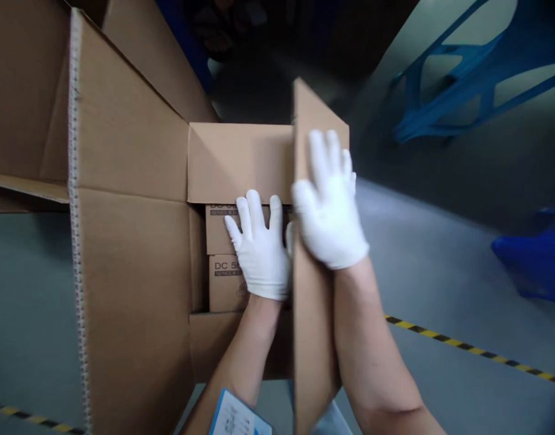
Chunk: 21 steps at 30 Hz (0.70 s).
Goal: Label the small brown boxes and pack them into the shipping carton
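Observation:
A large open cardboard carton [132,254] fills the middle of the view, its flaps standing up. Inside it lie small brown boxes [220,232] printed "DC". My left hand [259,248], in a white glove, reaches into the carton and lies flat with spread fingers on the small boxes. My right hand [329,205], also gloved in white, rests with fingers stretched out against the outer face of the right flap [311,314], which stands upright between my two hands. The far flap [239,160] hangs over the boxes.
Another cardboard carton [23,96] stands at the upper left. A blue pallet [468,78] leans at the upper right and a blue object [538,254] sits at the right edge. Yellow-black floor tape [477,350] runs across the grey floor.

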Tool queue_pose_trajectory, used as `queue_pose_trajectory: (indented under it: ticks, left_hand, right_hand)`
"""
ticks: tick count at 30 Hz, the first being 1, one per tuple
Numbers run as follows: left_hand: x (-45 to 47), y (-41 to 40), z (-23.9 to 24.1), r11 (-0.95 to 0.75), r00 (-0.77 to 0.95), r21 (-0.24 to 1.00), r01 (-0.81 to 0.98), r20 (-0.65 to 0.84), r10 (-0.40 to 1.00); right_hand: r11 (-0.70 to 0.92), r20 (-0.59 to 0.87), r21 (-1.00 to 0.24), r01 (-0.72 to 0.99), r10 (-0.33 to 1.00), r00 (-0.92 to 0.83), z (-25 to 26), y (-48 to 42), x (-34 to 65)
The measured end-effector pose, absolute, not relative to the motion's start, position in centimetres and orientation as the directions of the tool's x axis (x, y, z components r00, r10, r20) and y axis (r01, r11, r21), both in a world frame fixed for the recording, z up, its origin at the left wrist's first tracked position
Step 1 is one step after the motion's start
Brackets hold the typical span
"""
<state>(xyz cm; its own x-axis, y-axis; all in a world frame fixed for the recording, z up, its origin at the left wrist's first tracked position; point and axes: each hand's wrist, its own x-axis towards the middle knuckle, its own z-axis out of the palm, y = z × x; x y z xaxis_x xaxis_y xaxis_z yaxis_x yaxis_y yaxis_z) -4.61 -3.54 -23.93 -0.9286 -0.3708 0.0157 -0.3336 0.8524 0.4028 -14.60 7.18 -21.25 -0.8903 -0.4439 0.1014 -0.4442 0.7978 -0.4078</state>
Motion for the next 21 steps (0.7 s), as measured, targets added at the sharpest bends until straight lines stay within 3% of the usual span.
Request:
queue_pose_trajectory:
  ticks: [5,11,15,17,19,21]
  left_hand:
    - [-5.0,-3.7,-24.9,0.842,-0.918,0.389,-0.373,-0.023,-0.396]
    - [-4.1,-5.4,-24.4,0.835,-0.942,0.440,-0.330,-0.101,-0.320]
    - [4.9,-5.0,-18.8,0.692,-0.837,0.489,-0.531,-0.175,-0.519]
    - [10.8,-5.2,-14.5,0.624,-0.842,0.589,-0.513,-0.205,-0.499]
    - [14.7,-7.6,-11.1,0.647,-0.903,0.669,-0.367,-0.089,-0.421]
    - [14.8,-12.2,-9.9,0.614,-0.776,0.658,-0.436,0.071,-0.627]
  right_hand:
    - [0.789,0.092,-0.419,-0.449,-0.455,-0.885,-20.2,2.4,-11.5]
    - [0.812,0.071,-0.396,-0.430,-0.439,-0.896,-19.3,0.7,-9.3]
    - [0.837,0.069,-0.336,-0.432,-0.435,-0.898,-19.8,-0.1,-9.3]
    - [0.843,0.049,-0.305,-0.444,-0.452,-0.891,-19.9,-0.3,-9.3]
    - [0.846,0.034,-0.286,-0.450,-0.461,-0.887,-19.8,-0.4,-9.3]
    - [0.850,0.033,-0.280,-0.445,-0.455,-0.890,-19.7,-0.5,-9.2]
